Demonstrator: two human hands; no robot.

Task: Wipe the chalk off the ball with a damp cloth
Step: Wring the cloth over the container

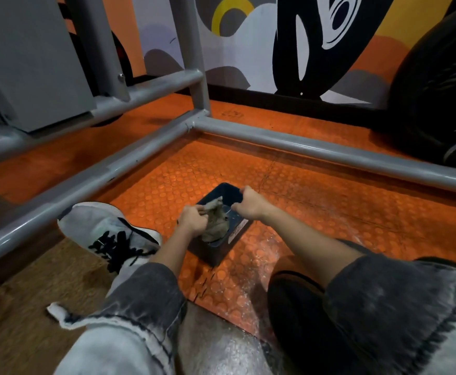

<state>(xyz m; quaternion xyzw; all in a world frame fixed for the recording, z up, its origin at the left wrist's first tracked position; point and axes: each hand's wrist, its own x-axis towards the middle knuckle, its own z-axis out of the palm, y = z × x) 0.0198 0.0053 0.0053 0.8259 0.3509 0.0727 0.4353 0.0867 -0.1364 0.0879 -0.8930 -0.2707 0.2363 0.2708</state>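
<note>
Orange rubber matting with raised round studs (316,185) covers the floor inside a grey tubular metal frame (302,143). On it stands a dark blue square tub (221,255), turned corner-on to the person crouching over it.

The left hand (193,219) is clenched round a crumpled khaki cloth (216,223). It holds the bunched upper end while the rest of the fabric hangs down into the tub. The right hand (251,203) grips the tub's far rim, fingers curled over the edge and thumb on the inner side. The two hands are near each other but not touching, with the cloth between them.

A black ball (294,315) sits on the matting just beside the right knee. It is partly hidden by the grey washed-denim trouser leg (384,307), and only its rounded dark left side shows. It lies nearer the person than the tub and apart from the cloth. Shiny wet drops speckle the matting between tub and ball.

To the left, a white trainer with black laces (105,228) rests where the matting meets a brown wood-pattern floor (18,307). Beyond the frame rises a painted wall mural in white, black, yellow and orange (248,50), with a large black rounded object (438,90) standing against it at the right.
</note>
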